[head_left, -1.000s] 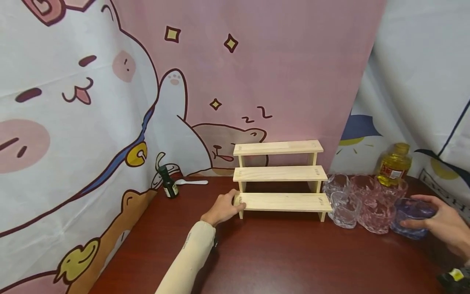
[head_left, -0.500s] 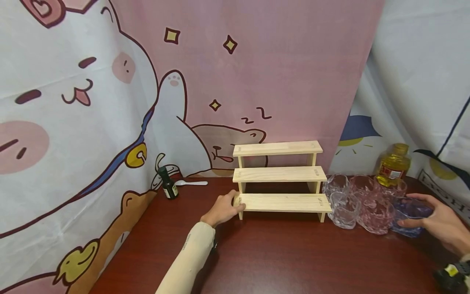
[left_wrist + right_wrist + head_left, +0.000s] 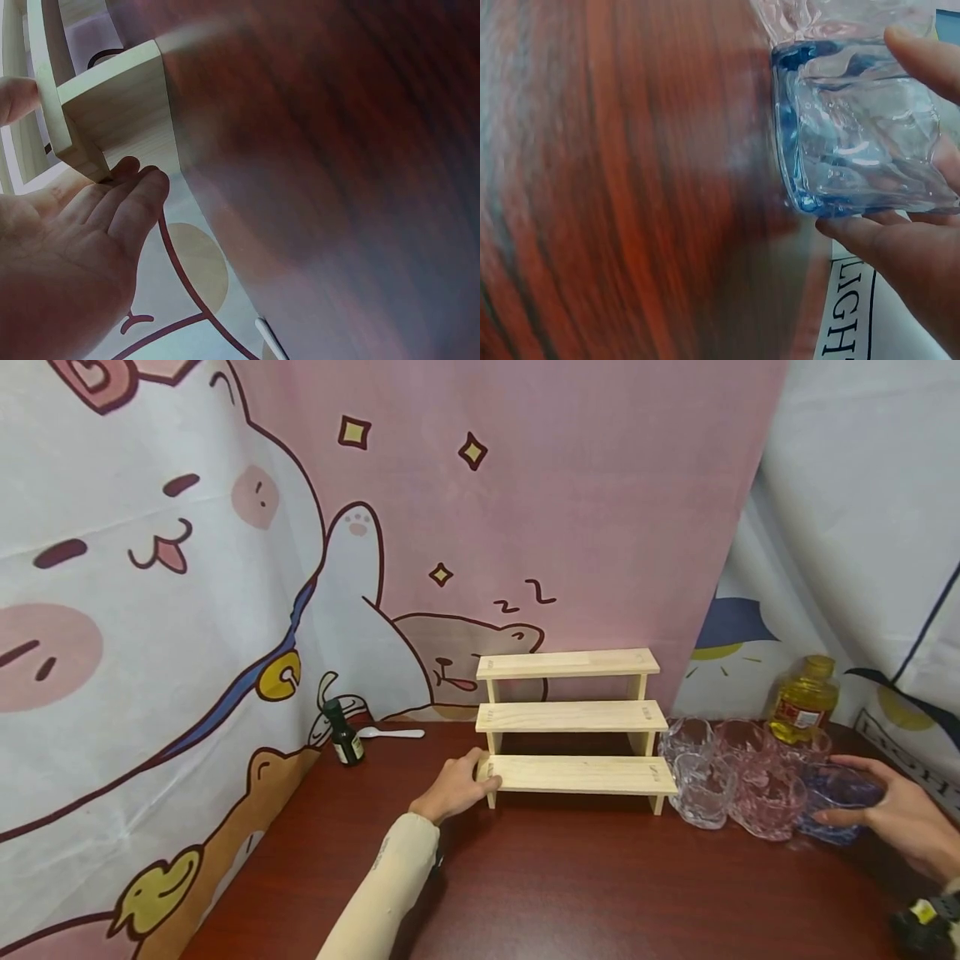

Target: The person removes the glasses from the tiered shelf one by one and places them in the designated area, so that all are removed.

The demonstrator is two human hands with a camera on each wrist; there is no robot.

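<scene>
A three-tier wooden display stand (image 3: 572, 717) stands on the dark red table. At the left end of its lowest step, my left hand (image 3: 455, 783) grips the board; in the left wrist view the thumb lies on one face and the fingers (image 3: 142, 199) reach round the end. On the far right, my right hand (image 3: 896, 806) holds a blue-tinted glass (image 3: 834, 797) by its sides, thumb across from the fingers. The right wrist view shows the glass (image 3: 847, 142) upright with its base at the tabletop, right against a pink glass (image 3: 768, 802).
Clear glasses (image 3: 705, 789) and more pink ones stand packed between the stand and the blue glass. Behind them is a yellow oil bottle (image 3: 805, 697). At the back left are a small dark bottle (image 3: 343, 735) and a white spoon (image 3: 393, 733). Printed cloth (image 3: 600, 510) hangs behind.
My right hand has moved the blue glass a little to the left, up beside the pink glasses, and stays there over the last half second. My left hand keeps its place on the stand.
</scene>
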